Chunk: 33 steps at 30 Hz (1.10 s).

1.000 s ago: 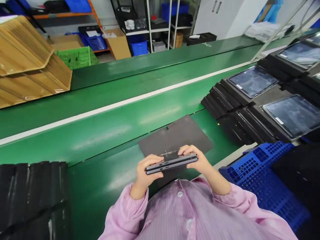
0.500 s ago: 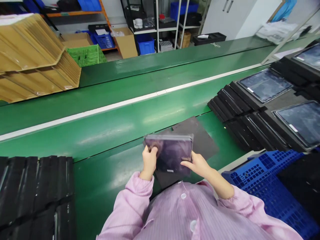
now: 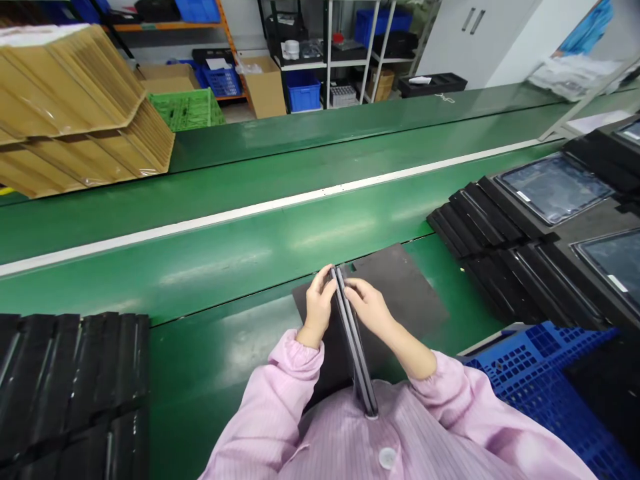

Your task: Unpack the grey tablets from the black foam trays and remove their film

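Note:
Two thin dark tablets (image 3: 354, 347) stand on edge, pressed flat together, their near end against my pink smock. My left hand (image 3: 318, 308) grips their left face near the far end, fingers closed round the edge. My right hand (image 3: 367, 305) grips the right face opposite it. Under them lies a dark grey mat (image 3: 400, 293) on the green bench (image 3: 215, 360).
A green conveyor belt (image 3: 240, 247) with a white stripe runs past in front. Black trays holding tablets (image 3: 550, 200) are stacked at the right, above a blue crate (image 3: 530, 373). Black trays (image 3: 70, 387) sit at the left, and wrapped cardboard stacks (image 3: 75, 113) at the far left.
The pair of tablets went from lying flat, edge toward me, to face up, and now stands on edge between both hands. The camera view shifted slightly left.

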Each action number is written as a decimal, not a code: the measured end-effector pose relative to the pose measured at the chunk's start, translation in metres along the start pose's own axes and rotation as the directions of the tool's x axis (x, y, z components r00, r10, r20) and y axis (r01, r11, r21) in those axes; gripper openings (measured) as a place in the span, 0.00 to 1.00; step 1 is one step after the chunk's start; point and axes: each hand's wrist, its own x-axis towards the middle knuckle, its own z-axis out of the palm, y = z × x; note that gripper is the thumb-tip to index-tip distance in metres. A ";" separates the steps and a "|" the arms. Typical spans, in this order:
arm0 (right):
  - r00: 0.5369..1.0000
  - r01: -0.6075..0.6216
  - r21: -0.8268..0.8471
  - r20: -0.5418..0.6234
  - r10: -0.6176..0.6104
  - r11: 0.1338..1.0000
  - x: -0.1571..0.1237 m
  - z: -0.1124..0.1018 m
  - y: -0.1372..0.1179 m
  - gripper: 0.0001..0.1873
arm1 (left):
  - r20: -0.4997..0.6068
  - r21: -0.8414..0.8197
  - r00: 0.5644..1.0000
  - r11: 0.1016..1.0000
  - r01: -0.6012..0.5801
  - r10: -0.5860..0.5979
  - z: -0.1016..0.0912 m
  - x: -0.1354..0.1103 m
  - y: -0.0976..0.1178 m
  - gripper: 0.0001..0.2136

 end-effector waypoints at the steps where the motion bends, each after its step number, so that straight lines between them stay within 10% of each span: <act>1: 1.000 -0.020 0.058 0.022 0.019 0.998 0.010 0.000 0.002 0.16 | 0.004 -0.014 1.000 1.000 0.006 -0.005 -0.002 0.001 0.001 0.17; 6: 0.959 -0.190 0.408 0.272 0.080 0.893 0.040 -0.002 0.003 0.26 | 0.049 -0.032 0.999 0.999 0.025 -0.023 -0.005 0.006 0.008 0.15; 33: 0.962 -0.232 0.509 0.244 0.119 0.829 0.045 -0.002 -0.013 0.16 | 0.076 0.168 0.997 0.986 0.007 -0.020 -0.015 0.010 0.021 0.16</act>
